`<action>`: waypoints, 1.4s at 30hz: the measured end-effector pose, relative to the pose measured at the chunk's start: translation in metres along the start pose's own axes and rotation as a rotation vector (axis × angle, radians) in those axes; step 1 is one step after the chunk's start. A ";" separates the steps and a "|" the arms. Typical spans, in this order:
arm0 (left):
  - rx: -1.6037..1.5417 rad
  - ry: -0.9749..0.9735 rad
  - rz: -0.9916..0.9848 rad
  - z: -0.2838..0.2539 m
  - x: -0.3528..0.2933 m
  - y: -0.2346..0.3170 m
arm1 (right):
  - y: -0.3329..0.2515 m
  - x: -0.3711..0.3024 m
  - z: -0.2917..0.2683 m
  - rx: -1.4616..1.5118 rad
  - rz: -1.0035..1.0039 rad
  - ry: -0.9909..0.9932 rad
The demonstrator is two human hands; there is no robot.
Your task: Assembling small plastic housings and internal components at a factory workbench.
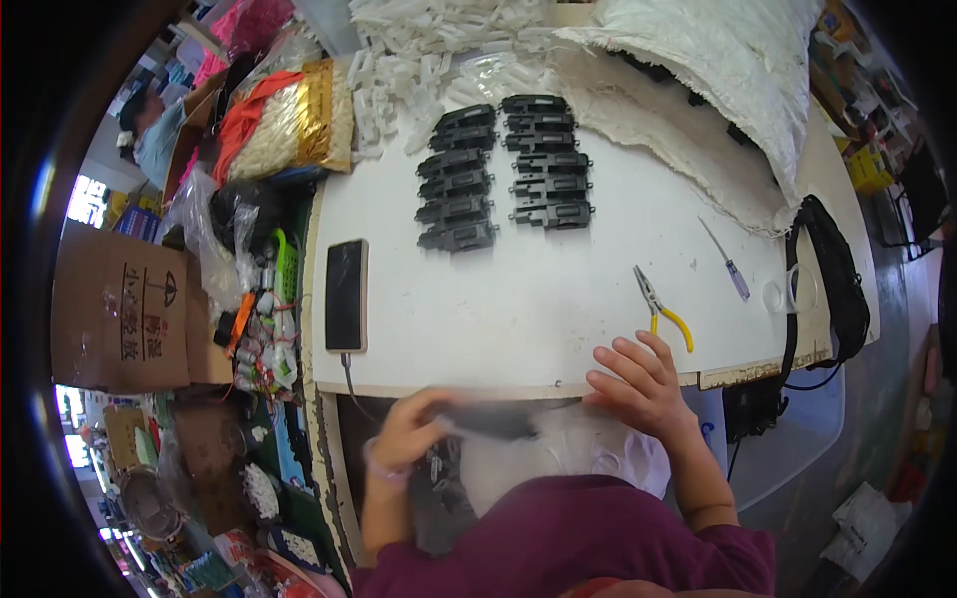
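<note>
My left hand (407,431) is closed on one end of a black plastic part (495,420), smeared by motion, just in front of the table's near edge. A thin dark tip of the part reaches toward my right hand (643,384). The fingers of that hand are spread at the table edge, and no grip on the part shows. Yellow-handled pliers (658,307) lie just beyond it. Further off, several black plastic parts (456,179) are lined up in two columns, the right column (549,162) standing beside the left.
On the white table (449,319) a phone (346,296) with a cable lies at left, a screwdriver (726,261) at right. Translucent plastic pieces (399,70) heap at the back. A white woven sack (718,75) and a black bag (832,279) take the right side.
</note>
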State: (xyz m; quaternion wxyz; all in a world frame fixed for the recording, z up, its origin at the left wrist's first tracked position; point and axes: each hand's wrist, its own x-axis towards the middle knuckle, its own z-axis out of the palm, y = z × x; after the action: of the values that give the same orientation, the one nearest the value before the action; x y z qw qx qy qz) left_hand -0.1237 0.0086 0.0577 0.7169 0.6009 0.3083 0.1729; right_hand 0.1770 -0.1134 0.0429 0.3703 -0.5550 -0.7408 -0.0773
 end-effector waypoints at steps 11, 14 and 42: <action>0.934 -0.493 -0.720 -0.055 -0.095 -0.046 | 0.082 0.092 0.007 -0.146 0.102 -0.250; 0.375 -0.361 -0.422 -0.011 -0.044 -0.010 | 0.101 0.110 0.030 -0.102 0.103 -0.201; 0.865 0.027 0.498 0.044 0.139 0.008 | 0.028 -0.011 -0.104 -0.253 0.755 0.432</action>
State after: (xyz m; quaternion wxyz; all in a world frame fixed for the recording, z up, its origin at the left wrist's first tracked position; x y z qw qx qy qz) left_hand 0.0097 0.0631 0.0363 0.3350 0.8963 0.2079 0.2030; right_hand 0.2511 -0.1658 0.1018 0.4478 -0.7984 -0.3771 -0.1410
